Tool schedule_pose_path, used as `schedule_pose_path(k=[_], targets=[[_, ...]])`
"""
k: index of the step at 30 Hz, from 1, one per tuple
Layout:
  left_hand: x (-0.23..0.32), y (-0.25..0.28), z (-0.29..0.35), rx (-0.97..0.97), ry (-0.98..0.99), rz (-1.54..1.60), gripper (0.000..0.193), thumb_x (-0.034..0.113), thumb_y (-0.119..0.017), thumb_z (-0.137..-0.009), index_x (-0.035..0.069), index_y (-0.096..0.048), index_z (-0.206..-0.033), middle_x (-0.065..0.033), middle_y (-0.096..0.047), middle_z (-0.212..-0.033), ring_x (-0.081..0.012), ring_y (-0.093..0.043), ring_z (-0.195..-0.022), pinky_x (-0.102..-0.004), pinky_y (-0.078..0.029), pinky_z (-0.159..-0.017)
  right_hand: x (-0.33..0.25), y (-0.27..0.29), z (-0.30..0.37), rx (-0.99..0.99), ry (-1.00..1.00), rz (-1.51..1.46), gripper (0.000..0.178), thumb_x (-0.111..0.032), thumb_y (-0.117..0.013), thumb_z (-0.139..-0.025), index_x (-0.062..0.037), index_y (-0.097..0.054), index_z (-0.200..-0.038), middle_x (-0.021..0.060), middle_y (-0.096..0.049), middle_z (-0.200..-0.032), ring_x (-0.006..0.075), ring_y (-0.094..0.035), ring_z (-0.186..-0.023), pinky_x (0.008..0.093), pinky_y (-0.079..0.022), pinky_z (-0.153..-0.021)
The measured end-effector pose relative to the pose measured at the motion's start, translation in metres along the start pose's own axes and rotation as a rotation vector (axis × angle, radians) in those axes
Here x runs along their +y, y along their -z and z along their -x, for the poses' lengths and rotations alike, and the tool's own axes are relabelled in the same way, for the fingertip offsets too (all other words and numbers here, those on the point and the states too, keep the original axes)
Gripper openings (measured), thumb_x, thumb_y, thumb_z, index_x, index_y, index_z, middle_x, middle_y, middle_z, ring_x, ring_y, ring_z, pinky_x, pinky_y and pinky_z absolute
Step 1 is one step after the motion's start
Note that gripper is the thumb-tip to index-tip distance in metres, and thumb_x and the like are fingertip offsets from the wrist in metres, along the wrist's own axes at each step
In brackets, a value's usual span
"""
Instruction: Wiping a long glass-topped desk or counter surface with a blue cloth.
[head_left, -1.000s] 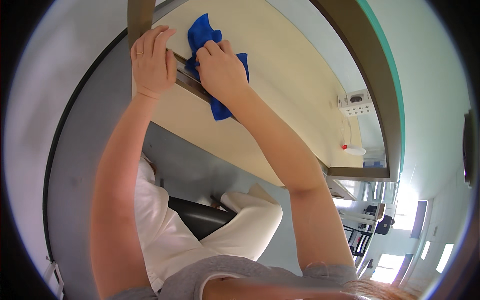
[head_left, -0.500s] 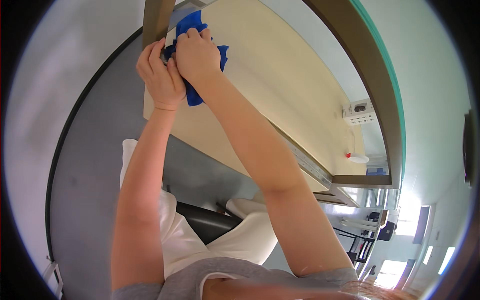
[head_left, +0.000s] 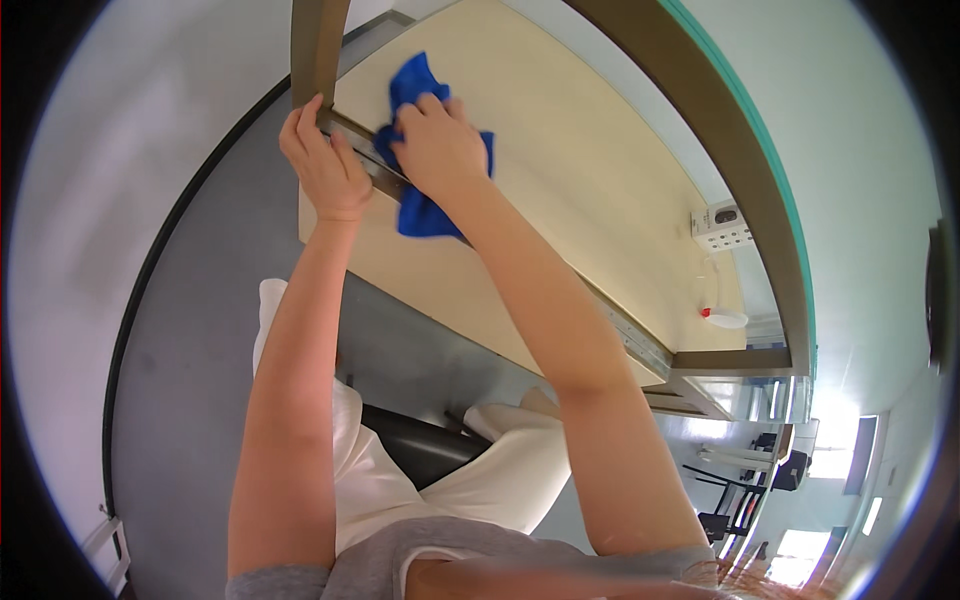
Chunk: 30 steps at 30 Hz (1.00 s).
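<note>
Right hand [head_left: 440, 148]: grip bunched on the blue cloth [head_left: 425, 215], fingers curled over it; slight blur. Left hand [head_left: 328, 168]: grip loose, fingers extended, thumb apart, nothing seen pinched; it rests at the left end of the metal rail [head_left: 642, 343], beside the brown post [head_left: 315, 60]; pressure cannot be told. Cloth lies across the rail, one flap on the cream shelf [head_left: 570, 130] beyond, another over the front side. Judgement: a flat fold of cloth under the fingertips, with even pressure along the rail, should work better than a loose bunch; free corners could snag, so tuck them. Left hand suits a brace, fingertips clear of the cloth's path. Farther right: white box [head_left: 720, 226] and red-capped bottle [head_left: 727, 319], both well apart from the cloth.
</note>
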<state>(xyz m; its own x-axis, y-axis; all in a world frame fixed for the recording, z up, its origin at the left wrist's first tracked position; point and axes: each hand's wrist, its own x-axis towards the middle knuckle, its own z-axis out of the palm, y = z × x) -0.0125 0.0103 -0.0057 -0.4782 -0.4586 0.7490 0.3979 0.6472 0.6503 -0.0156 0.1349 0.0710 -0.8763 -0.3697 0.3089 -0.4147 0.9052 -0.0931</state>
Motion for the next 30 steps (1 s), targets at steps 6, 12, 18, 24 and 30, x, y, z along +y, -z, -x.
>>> schedule_pose_path(k=[6,12,18,24,30], targets=[[0.003,0.004,0.001,-0.024,0.048,0.013,0.042,0.001,-0.046,-0.085,0.000,-0.048,-0.128,-0.0205,-0.042,-0.124,-0.0353,-0.037,-0.118,-0.0430,-0.031,-0.102,0.043,0.035,0.066,-0.015,-0.029,-0.020,0.020,-0.018,-0.072,-0.076,-0.0108,-0.061,-0.091,0.0061,-0.058,-0.101,0.0320,-0.052,-0.101,0.0409,-0.047,-0.084],[0.002,0.006,-0.004,0.003,0.009,0.030,0.042,0.001,-0.047,-0.084,0.001,-0.050,-0.126,-0.0192,-0.043,-0.124,-0.0348,-0.040,-0.114,-0.0429,-0.032,-0.100,0.012,0.017,0.031,0.079,0.038,0.070,0.021,-0.017,-0.074,-0.073,-0.0116,-0.060,-0.088,0.0035,-0.056,-0.098,0.0275,-0.054,-0.101,0.0402,-0.049,-0.079],[0.004,0.000,0.003,0.012,0.026,0.008,0.040,0.006,-0.046,-0.085,0.002,-0.052,-0.125,-0.0181,-0.045,-0.122,-0.0341,-0.041,-0.113,-0.0427,-0.032,-0.099,-0.029,-0.029,-0.034,0.174,0.066,0.136,0.024,-0.024,-0.070,-0.075,-0.0069,-0.063,-0.090,0.0056,-0.058,-0.097,0.0292,-0.054,-0.102,0.0424,-0.049,-0.077],[0.002,0.000,0.000,0.027,0.035,0.006,0.040,0.011,-0.048,-0.084,0.001,-0.052,-0.123,-0.0181,-0.048,-0.119,-0.0361,-0.042,-0.112,-0.0442,-0.033,-0.098,-0.038,-0.028,-0.049,0.107,0.045,0.080,0.027,-0.027,-0.071,-0.077,-0.0065,-0.064,-0.093,0.0061,-0.059,-0.100,0.0292,-0.054,-0.105,0.0407,-0.050,-0.079],[0.004,0.002,0.002,-0.002,0.051,0.035,0.041,0.003,-0.046,-0.084,0.000,-0.051,-0.124,-0.0197,-0.045,-0.122,-0.0361,-0.041,-0.113,-0.0430,-0.032,-0.100,0.000,0.015,0.009,-0.028,-0.005,0.111,0.022,-0.023,-0.073,-0.077,-0.0112,-0.062,-0.092,0.0051,-0.058,-0.102,0.0317,-0.054,-0.099,0.0390,-0.051,-0.077]])
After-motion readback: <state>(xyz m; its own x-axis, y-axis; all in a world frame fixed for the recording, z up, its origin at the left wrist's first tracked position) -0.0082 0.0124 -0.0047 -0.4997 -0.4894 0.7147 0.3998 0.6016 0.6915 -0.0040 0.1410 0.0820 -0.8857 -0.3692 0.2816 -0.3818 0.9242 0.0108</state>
